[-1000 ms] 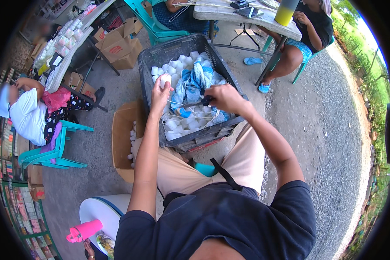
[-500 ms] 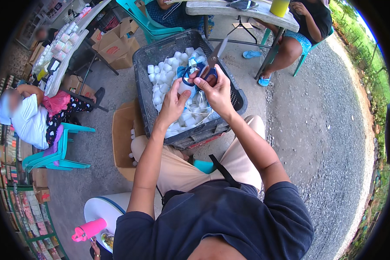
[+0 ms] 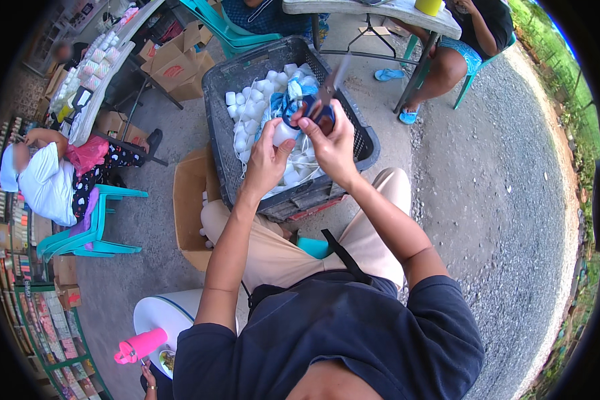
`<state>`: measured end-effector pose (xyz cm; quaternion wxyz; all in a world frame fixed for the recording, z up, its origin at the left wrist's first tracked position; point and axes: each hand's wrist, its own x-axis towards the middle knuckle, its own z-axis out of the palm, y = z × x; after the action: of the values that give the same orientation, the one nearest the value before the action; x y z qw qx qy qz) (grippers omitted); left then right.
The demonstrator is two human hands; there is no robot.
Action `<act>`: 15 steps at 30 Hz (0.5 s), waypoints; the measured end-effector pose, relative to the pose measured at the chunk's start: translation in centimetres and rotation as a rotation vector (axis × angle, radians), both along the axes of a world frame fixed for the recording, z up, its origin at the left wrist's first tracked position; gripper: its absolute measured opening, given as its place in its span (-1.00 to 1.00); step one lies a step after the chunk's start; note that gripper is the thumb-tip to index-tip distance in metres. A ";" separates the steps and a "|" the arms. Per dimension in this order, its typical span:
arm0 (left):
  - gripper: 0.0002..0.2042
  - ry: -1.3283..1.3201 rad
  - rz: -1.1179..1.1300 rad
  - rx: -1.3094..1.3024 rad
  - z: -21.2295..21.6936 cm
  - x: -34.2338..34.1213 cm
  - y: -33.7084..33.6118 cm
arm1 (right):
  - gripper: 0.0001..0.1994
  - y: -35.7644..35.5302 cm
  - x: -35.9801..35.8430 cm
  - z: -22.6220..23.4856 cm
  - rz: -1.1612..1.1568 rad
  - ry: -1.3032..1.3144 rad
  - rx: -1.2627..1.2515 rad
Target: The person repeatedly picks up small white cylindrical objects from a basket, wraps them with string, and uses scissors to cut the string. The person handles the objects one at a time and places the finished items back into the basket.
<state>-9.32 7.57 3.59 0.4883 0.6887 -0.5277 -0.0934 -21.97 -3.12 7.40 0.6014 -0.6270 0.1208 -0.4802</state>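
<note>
A small white container is held over a dark plastic crate by a seated person, the left hand curled around it from below. The right hand is closed on a dark blue cap-like piece pressed against the container's top, fingers pinched at its edge; what exactly is gripped there cannot be told, as a blurred strip crosses the view. The crate, filled with more white containers and blue pieces, is rested against the person's knees, beside an open cardboard box. Other people are seated nearby, on a turquoise chair and at a counter. A slip seems possible: if the two pieces are pressed off-line, the container could be squeezed out of the left hand's grip and dropped among the rest.
</note>
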 end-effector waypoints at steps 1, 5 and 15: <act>-0.46 0.009 -0.021 -0.034 -0.1 -0.1 -0.2 | -0.80 -0.1 0.4 -1.2 0.033 0.013 -0.009; -0.48 0.091 -0.028 -0.032 -0.9 0.4 0.9 | -0.81 0.1 0.0 1.6 -0.068 -0.226 0.041; -0.49 0.063 -0.059 -0.057 -0.1 0.5 1.1 | -0.82 0.8 -0.1 -0.9 -0.007 0.009 -0.067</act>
<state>-8.86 8.66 3.49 0.5213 0.6552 -0.5347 -0.1144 -22.12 -2.27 6.47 0.5777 -0.6486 0.1098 -0.4832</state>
